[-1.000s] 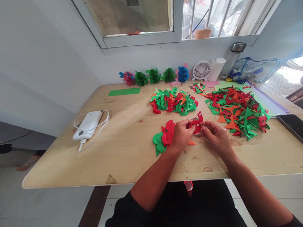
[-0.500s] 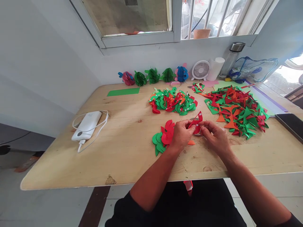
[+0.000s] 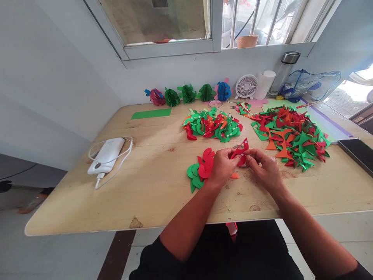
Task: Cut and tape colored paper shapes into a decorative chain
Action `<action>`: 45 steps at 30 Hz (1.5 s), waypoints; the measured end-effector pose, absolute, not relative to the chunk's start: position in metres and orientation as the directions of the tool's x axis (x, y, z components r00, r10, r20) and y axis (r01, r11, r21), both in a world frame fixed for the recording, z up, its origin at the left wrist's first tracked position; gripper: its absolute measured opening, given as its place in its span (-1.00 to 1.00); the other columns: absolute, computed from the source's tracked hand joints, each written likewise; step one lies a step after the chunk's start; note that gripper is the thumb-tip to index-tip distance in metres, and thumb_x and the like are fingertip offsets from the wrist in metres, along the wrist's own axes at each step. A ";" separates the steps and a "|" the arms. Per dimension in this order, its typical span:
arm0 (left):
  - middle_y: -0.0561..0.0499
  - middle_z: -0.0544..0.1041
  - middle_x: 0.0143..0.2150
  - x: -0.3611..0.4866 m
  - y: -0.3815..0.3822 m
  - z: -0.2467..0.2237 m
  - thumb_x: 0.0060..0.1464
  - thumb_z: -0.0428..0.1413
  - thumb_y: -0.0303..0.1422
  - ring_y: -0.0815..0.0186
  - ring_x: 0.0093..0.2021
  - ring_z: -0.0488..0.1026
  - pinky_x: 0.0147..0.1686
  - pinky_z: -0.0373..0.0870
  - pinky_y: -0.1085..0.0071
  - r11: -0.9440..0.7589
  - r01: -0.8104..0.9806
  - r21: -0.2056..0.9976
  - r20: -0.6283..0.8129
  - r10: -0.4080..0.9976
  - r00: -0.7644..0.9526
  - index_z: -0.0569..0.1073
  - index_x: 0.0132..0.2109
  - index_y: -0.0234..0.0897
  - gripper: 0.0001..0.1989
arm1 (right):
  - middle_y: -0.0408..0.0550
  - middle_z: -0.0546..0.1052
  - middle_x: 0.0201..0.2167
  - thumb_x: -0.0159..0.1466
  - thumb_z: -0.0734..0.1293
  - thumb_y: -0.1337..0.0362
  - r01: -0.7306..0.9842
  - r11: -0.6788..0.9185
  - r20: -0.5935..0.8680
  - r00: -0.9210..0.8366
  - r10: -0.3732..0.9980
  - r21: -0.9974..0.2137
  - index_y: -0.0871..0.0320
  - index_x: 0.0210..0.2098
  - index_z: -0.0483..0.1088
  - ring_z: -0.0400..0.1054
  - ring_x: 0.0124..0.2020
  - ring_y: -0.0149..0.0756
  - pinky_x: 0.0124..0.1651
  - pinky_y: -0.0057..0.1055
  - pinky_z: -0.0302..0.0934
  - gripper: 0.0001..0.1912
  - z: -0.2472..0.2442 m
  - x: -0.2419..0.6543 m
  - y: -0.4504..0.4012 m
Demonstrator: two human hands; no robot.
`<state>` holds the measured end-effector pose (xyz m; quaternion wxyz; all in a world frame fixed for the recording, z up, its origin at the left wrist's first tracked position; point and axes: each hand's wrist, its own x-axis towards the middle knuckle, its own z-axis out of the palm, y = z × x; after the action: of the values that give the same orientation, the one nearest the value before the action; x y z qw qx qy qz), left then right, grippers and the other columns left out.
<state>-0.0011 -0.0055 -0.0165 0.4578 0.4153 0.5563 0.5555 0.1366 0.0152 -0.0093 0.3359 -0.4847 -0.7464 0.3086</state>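
Observation:
Between my hands is a folded red paper cutout (image 3: 240,148) with small white patches on it. My left hand (image 3: 223,166) is closed, pinching the cutout from the left. From the right, my right hand (image 3: 264,166) has its thumb and forefinger pressed together at the cutout's lower edge, by a white patch. A round, ring-like object lies on the table behind the fingers, mostly hidden. Beside my left hand lie loose red cutouts (image 3: 206,165) and green cutouts (image 3: 194,175). An orange piece (image 3: 234,175) shows under my left wrist.
Folded green and red cutouts (image 3: 214,125) lie in a heap beyond my hands. Paper scraps (image 3: 294,136) pile up at right, near a phone (image 3: 357,153). A power bank (image 3: 107,154) with cable sits left. Paper figures (image 3: 187,93), a fan (image 3: 246,86) and a bottle (image 3: 284,74) line the wall.
Both hands keep nearly the same place and grip on the red cutout. The whole view has shifted very slightly.

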 end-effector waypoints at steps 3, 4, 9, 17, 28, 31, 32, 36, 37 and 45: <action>0.06 0.49 -0.49 -0.001 -0.006 -0.015 -0.12 0.13 -0.40 0.39 -0.47 0.36 -0.47 0.25 0.51 0.039 -0.046 0.998 -0.049 0.971 -0.234 0.56 -0.41 -0.34 -0.87 | -0.10 0.50 -0.53 0.22 0.20 0.21 0.510 0.340 0.200 -0.310 0.930 -0.790 0.17 -0.24 0.44 0.31 -0.51 -0.35 -0.48 -0.45 0.12 -0.76 -0.008 0.136 0.015; 0.06 0.49 -0.49 -0.002 -0.006 -0.015 -0.12 0.13 -0.40 0.39 -0.47 0.35 -0.48 0.24 0.52 0.039 -0.044 0.998 -0.048 0.971 -0.236 0.56 -0.40 -0.34 -0.86 | -0.10 0.50 -0.52 0.22 0.20 0.21 0.501 0.339 0.199 -0.313 0.929 -0.796 0.16 -0.24 0.44 0.32 -0.50 -0.35 -0.48 -0.45 0.13 -0.76 -0.008 0.136 0.015; 0.09 0.45 -0.55 -0.003 -0.006 -0.017 -0.14 0.13 -0.39 0.42 -0.52 0.30 -0.54 0.17 0.53 0.079 -0.015 0.997 -0.080 0.961 -0.265 0.55 -0.41 -0.36 -0.86 | -0.13 0.46 -0.57 0.20 0.21 0.20 0.449 0.298 0.177 -0.292 0.940 -0.842 0.16 -0.26 0.43 0.29 -0.54 -0.37 -0.50 -0.46 0.12 -0.77 -0.009 0.135 0.015; 0.03 0.51 -0.48 -0.003 -0.005 -0.021 -0.16 0.17 -0.35 0.36 -0.46 0.39 -0.44 0.30 0.47 0.101 -0.127 0.987 -0.130 0.962 -0.240 0.55 -0.36 -0.36 -0.82 | -0.16 0.41 -0.58 0.18 0.25 0.17 0.318 0.154 0.091 -0.204 0.975 -0.936 0.18 -0.27 0.42 0.25 -0.55 -0.40 -0.49 -0.46 0.10 -0.76 -0.017 0.138 0.020; 0.01 0.54 -0.42 0.001 -0.007 -0.016 -0.18 0.18 -0.37 0.40 -0.46 0.39 -0.46 0.31 0.50 0.094 -0.223 0.970 -0.139 0.971 -0.195 0.57 -0.36 -0.35 -0.82 | -0.16 0.43 -0.56 0.12 0.33 0.14 0.246 0.087 0.022 -0.256 0.966 -0.965 0.17 -0.42 0.39 0.24 -0.56 -0.42 -0.51 -0.47 0.12 -0.80 -0.013 0.135 0.021; 0.02 0.54 -0.42 0.002 -0.009 -0.013 -0.17 0.17 -0.39 0.40 -0.44 0.41 -0.43 0.34 0.50 0.077 -0.167 0.983 -0.111 0.972 -0.206 0.58 -0.32 -0.35 -0.80 | -0.16 0.44 -0.55 0.07 0.35 0.15 0.208 0.050 -0.008 -0.266 0.964 -0.977 0.16 -0.45 0.38 0.25 -0.54 -0.42 -0.49 -0.47 0.13 -0.81 -0.010 0.133 0.020; 0.03 0.54 -0.43 0.002 -0.010 -0.012 -0.17 0.18 -0.39 0.40 -0.44 0.41 -0.43 0.34 0.50 0.073 -0.156 0.985 -0.104 0.974 -0.203 0.58 -0.32 -0.35 -0.80 | -0.16 0.44 -0.56 0.06 0.35 0.15 0.198 0.037 -0.017 -0.265 0.964 -0.980 0.17 -0.46 0.37 0.25 -0.54 -0.42 -0.49 -0.47 0.13 -0.81 -0.009 0.133 0.019; 0.00 0.55 -0.45 0.002 -0.011 -0.011 -0.15 0.21 -0.29 0.40 -0.49 0.39 -0.54 0.27 0.53 0.082 -0.191 0.978 -0.115 0.978 -0.172 0.58 -0.33 -0.36 -0.77 | -0.17 0.42 -0.57 0.04 0.35 0.16 0.171 -0.010 -0.052 -0.244 0.968 -0.985 0.17 -0.49 0.35 0.22 -0.56 -0.43 -0.51 -0.48 0.09 -0.81 -0.004 0.133 0.018; -0.02 0.55 -0.45 0.001 -0.010 -0.011 -0.14 0.21 -0.23 0.41 -0.52 0.38 -0.58 0.23 0.54 0.084 -0.211 0.974 -0.122 0.977 -0.172 0.57 -0.34 -0.37 -0.73 | -0.18 0.41 -0.58 0.04 0.35 0.16 0.161 -0.020 -0.058 -0.235 0.970 -0.987 0.17 -0.49 0.35 0.21 -0.56 -0.44 -0.51 -0.48 0.08 -0.81 -0.002 0.133 0.018; -0.07 0.56 -0.43 0.001 -0.008 -0.012 -0.16 0.23 -0.14 0.45 -0.57 0.33 -0.63 0.16 0.54 0.117 -0.349 0.930 -0.179 0.972 -0.151 0.54 -0.23 -0.40 -0.59 | -0.18 0.41 -0.57 0.03 0.37 0.15 0.029 -0.112 -0.115 -0.234 0.965 -0.993 0.17 -0.47 0.37 0.21 -0.55 -0.44 -0.49 -0.47 0.09 -0.79 -0.004 0.136 0.018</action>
<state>0.0011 -0.0078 -0.0123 0.5673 0.3203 0.4867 0.5820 0.1359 0.0180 -0.0035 0.4038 -0.4687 -0.5301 0.5799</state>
